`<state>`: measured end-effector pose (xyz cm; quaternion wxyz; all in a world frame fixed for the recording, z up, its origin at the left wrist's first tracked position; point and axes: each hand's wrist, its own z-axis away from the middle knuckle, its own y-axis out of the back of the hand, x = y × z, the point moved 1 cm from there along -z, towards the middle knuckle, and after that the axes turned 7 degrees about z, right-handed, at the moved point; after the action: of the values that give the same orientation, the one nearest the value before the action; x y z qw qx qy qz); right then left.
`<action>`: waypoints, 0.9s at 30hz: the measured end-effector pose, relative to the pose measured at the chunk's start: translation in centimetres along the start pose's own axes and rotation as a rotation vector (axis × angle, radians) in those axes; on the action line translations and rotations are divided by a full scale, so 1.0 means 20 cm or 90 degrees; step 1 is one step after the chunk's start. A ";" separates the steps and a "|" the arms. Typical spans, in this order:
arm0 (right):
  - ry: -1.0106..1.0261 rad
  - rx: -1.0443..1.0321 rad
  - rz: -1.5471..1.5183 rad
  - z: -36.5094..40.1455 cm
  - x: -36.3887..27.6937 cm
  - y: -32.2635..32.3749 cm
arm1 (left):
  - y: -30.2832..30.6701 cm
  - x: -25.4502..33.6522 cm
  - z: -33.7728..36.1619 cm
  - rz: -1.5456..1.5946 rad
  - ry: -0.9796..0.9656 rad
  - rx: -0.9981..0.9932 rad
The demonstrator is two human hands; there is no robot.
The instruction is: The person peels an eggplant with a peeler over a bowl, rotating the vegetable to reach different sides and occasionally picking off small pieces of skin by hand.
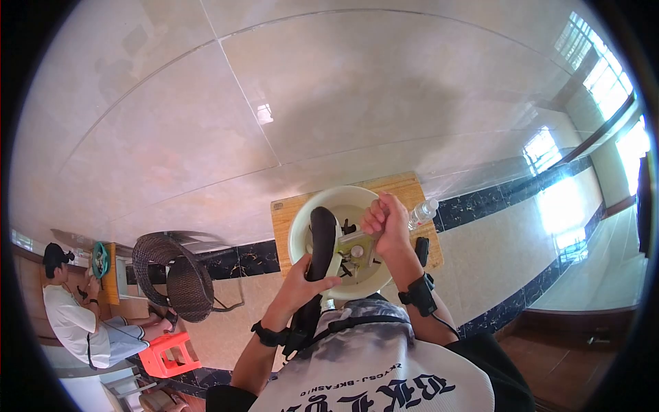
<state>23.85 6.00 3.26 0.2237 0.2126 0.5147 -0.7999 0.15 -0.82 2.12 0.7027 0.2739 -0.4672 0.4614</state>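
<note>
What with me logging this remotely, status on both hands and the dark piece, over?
Left hand holding dark curved piece over basin. Right hand curled, anything inside hidden. Bottle close beside right hand.

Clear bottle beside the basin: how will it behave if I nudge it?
The clear plastic bottle looks round, so it may well roll or tip. Its see-through wall would probably dent under a squeeze; how full it is, I can't tell.
</note>
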 end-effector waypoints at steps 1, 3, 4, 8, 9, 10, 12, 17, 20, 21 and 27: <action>-0.003 -0.015 0.003 0.02 0.01 -0.03 | -0.02 -0.01 0.00 0.020 -0.008 0.010; -0.006 -0.046 0.011 0.03 0.03 -0.07 | -0.01 -0.04 -0.03 0.124 0.014 0.007; 0.001 -0.043 0.014 0.03 0.03 -0.07 | 0.02 -0.06 -0.04 0.208 0.045 -0.005; 0.036 -0.051 0.058 0.03 0.02 -0.12 | 0.05 -0.05 -0.06 0.334 -0.003 -0.013; 0.047 -0.056 0.077 0.04 0.00 -0.12 | 0.06 -0.04 -0.06 0.371 -0.005 0.004; 0.066 -0.073 0.144 0.03 0.01 -0.11 | 0.07 -0.02 -0.05 0.407 -0.007 0.020; 0.105 -0.105 0.276 0.00 0.04 -0.06 | 0.07 0.00 -0.07 0.426 -0.034 0.064; 0.085 -0.215 0.673 0.02 0.16 -0.06 | 0.06 0.04 -0.17 0.371 -0.094 0.105; -0.044 -0.295 0.596 0.01 0.19 -0.06 | 0.02 0.06 -0.21 0.346 -0.105 0.055; -0.061 -0.288 0.569 -0.01 0.21 -0.05 | 0.01 0.08 -0.21 0.336 -0.111 0.032; -0.045 -0.267 0.476 -0.01 0.13 0.03 | -0.02 0.10 -0.26 0.594 -0.081 -0.004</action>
<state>22.15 5.59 1.38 0.5540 0.3069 0.5456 -0.5488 2.81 4.05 1.90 0.3909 0.0603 -0.5837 0.7091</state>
